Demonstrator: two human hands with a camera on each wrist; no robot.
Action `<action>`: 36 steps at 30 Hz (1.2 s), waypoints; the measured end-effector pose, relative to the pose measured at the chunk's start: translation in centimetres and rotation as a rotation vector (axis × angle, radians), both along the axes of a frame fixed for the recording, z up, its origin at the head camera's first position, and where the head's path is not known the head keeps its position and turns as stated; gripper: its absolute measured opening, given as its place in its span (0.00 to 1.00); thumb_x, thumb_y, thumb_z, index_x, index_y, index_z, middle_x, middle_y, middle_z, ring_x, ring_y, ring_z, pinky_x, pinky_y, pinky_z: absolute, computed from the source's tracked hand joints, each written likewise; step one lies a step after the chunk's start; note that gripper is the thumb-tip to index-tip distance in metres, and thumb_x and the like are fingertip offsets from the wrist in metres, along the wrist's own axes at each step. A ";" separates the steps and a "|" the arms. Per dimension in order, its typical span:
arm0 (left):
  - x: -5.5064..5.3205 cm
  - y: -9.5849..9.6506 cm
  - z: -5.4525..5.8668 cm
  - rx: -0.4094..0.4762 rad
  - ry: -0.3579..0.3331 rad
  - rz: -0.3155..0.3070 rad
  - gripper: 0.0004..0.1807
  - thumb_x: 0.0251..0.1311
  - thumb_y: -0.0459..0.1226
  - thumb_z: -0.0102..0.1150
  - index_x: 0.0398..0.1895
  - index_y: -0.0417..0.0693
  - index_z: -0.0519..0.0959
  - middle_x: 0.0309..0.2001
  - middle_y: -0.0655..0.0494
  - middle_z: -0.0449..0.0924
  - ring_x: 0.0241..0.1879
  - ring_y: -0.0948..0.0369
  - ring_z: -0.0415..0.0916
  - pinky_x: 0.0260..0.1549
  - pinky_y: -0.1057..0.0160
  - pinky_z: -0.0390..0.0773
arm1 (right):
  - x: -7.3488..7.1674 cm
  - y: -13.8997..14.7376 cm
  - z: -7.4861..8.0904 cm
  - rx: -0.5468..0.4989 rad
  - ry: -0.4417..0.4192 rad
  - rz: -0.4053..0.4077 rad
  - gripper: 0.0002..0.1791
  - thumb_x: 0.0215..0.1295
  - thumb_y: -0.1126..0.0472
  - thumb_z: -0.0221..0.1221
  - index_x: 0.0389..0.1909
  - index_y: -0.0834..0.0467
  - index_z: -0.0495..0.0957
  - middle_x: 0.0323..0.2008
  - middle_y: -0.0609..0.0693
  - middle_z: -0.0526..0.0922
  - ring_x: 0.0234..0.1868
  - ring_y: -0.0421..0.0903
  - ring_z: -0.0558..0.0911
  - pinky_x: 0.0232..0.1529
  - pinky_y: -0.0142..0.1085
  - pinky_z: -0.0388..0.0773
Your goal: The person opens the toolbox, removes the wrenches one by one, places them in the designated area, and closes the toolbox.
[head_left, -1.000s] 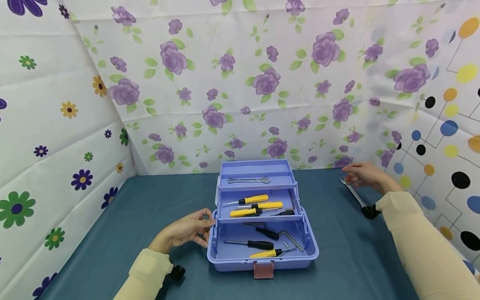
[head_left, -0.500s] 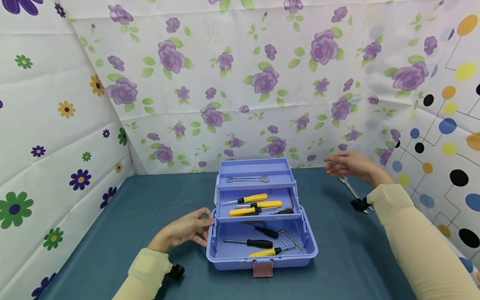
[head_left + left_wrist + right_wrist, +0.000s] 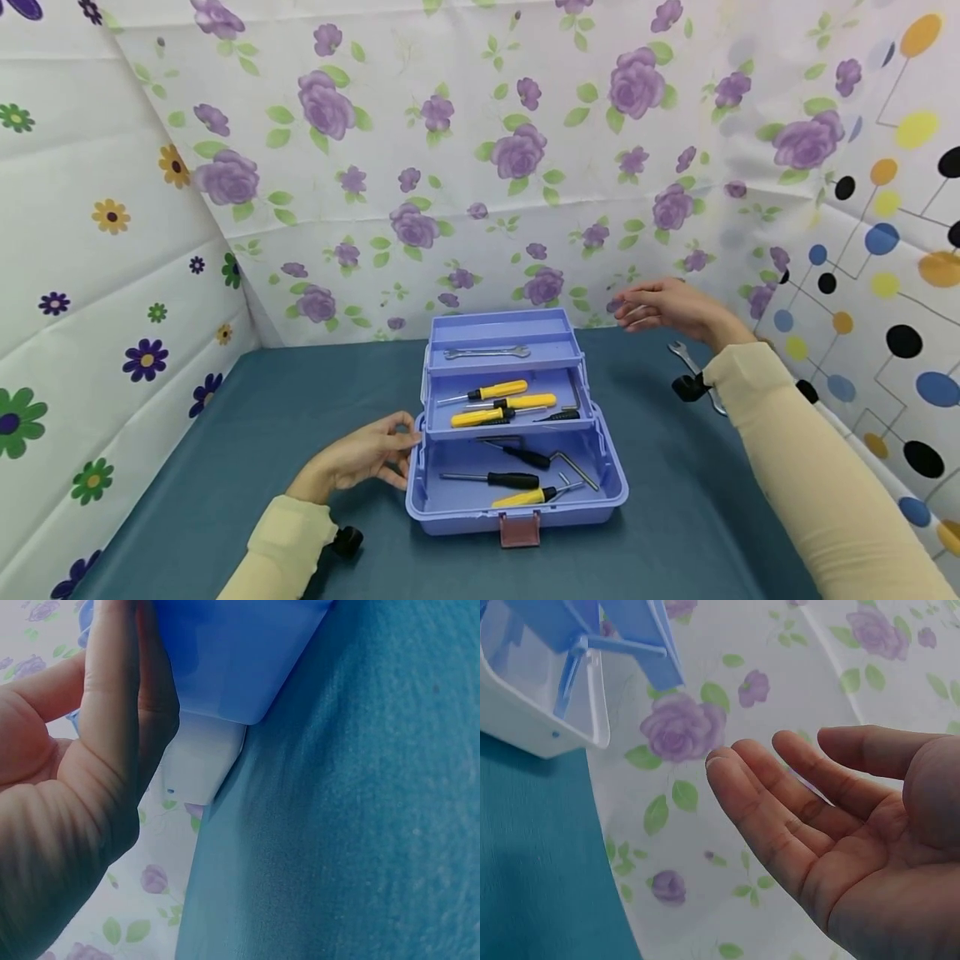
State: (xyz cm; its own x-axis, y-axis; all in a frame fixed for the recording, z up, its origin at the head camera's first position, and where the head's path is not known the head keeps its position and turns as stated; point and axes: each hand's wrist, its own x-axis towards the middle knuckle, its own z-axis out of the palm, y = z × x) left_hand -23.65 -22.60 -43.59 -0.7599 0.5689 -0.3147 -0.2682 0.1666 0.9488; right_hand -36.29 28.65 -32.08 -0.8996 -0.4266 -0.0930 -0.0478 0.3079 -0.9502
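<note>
A blue toolbox [image 3: 517,521] stands open on the table with its two tiers raised. My left hand [image 3: 367,457] grips its left rim, thumb and fingers at the edge; the left wrist view shows the fingers [image 3: 112,682] against the box's side. My right hand [image 3: 667,307] hovers beyond the box's right side, fingers extended and holding nothing, as the right wrist view of the palm [image 3: 877,870] confirms. Below that wrist a wrench [image 3: 681,354] lies on the table, partly hidden by the wrist camera. Another wrench [image 3: 487,352] rests in the top tray.
Yellow-handled screwdrivers [image 3: 502,389] fill the middle tray beside a hex key [image 3: 573,390]. In the bottom lie black screwdrivers [image 3: 513,480], a yellow-handled one [image 3: 521,498] and a bent hex key [image 3: 577,471]. Flowered cloth [image 3: 517,208] walls the back of the teal table [image 3: 337,575].
My right hand has moved left and up, away from the wrench on the table, toward the toolbox. The left hand keeps its grip on the rim. The head view has shifted slightly.
</note>
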 end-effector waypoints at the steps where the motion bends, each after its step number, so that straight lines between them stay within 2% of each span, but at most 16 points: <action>1: 0.0 0.0 0.0 0.002 -0.001 -0.001 0.14 0.81 0.41 0.51 0.53 0.42 0.61 0.35 0.47 0.78 0.31 0.59 0.80 0.35 0.57 0.90 | 0.0 -0.3 0.1 0.006 0.000 0.003 0.28 0.84 0.53 0.50 0.70 0.72 0.68 0.53 0.63 0.84 0.52 0.53 0.87 0.54 0.44 0.86; 6: 0.1 0.0 0.1 0.009 -0.006 0.000 0.13 0.81 0.41 0.51 0.52 0.42 0.62 0.35 0.47 0.78 0.30 0.59 0.80 0.35 0.57 0.90 | 0.0 -1.3 0.5 0.012 -0.014 0.019 0.27 0.84 0.53 0.50 0.71 0.70 0.69 0.57 0.68 0.81 0.54 0.56 0.86 0.57 0.50 0.84; 13: 0.0 0.1 0.0 0.011 -0.008 0.002 0.13 0.81 0.41 0.52 0.52 0.43 0.62 0.35 0.47 0.78 0.30 0.59 0.80 0.35 0.57 0.90 | 0.0 -2.1 0.7 -0.001 -0.019 0.039 0.27 0.84 0.54 0.50 0.70 0.70 0.69 0.54 0.64 0.84 0.55 0.59 0.86 0.55 0.48 0.86; 16: 0.0 0.1 0.0 0.009 -0.007 0.004 0.13 0.81 0.41 0.52 0.52 0.43 0.63 0.36 0.47 0.78 0.30 0.59 0.80 0.35 0.57 0.90 | 0.1 -2.4 0.8 0.011 -0.010 0.052 0.26 0.84 0.54 0.50 0.70 0.70 0.69 0.54 0.64 0.84 0.54 0.57 0.86 0.57 0.49 0.84; 23: -0.1 -0.1 0.1 0.003 0.001 0.006 0.12 0.81 0.41 0.51 0.52 0.43 0.62 0.35 0.47 0.78 0.30 0.59 0.80 0.34 0.58 0.90 | 0.2 -3.9 0.8 0.031 0.018 0.087 0.26 0.84 0.53 0.51 0.69 0.68 0.71 0.58 0.68 0.81 0.60 0.61 0.83 0.61 0.52 0.82; 30: 0.1 -0.2 0.1 0.005 0.003 0.000 0.14 0.80 0.41 0.52 0.53 0.41 0.62 0.36 0.46 0.78 0.31 0.58 0.80 0.35 0.57 0.90 | 0.3 -5.7 0.9 0.029 0.049 0.090 0.26 0.84 0.54 0.51 0.69 0.70 0.71 0.59 0.71 0.80 0.58 0.63 0.83 0.56 0.48 0.85; 36: 0.2 -0.1 0.1 -0.004 0.011 -0.004 0.15 0.80 0.41 0.52 0.53 0.42 0.61 0.35 0.47 0.78 0.31 0.58 0.80 0.34 0.58 0.90 | 0.3 -7.2 1.0 0.013 0.041 0.121 0.23 0.84 0.56 0.51 0.67 0.67 0.73 0.58 0.70 0.80 0.57 0.61 0.84 0.61 0.55 0.81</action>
State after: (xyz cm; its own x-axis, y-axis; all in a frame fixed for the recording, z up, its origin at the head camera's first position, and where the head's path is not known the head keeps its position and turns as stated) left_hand -23.49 -22.67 -43.45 -0.7611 0.5702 -0.3090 -0.2574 0.1718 0.9509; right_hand -35.99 21.49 -31.08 -0.8450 -0.5310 -0.0633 -0.1243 0.3102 -0.9425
